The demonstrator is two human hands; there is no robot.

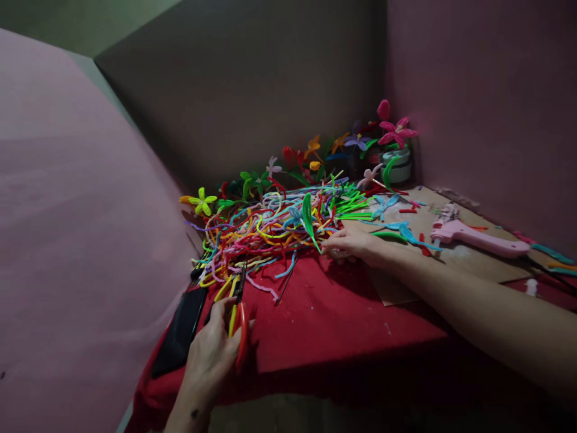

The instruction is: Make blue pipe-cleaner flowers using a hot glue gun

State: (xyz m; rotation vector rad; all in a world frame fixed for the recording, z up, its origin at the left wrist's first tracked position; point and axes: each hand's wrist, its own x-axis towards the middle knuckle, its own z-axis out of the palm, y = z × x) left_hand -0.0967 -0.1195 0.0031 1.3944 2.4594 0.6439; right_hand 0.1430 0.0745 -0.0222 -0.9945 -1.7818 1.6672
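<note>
My left hand is at the table's near left, its fingers closed on scissors with orange-red handles. Their dark blades point away from me, toward the pile of pipe cleaners. Farther right, my right hand pinches the lower tip of a green pipe-cleaner leaf, which stands upright above the pile. Behind and left of that hand spreads a tangled heap of multicoloured pipe cleaners. A small light-blue pipe-cleaner flower shows just beside the leaf.
A pink glue gun lies on a brown board at right, among blue pipe-cleaner pieces. Finished flowers line the back wall, near a pale round container. A black flat object rests on the red cloth at left.
</note>
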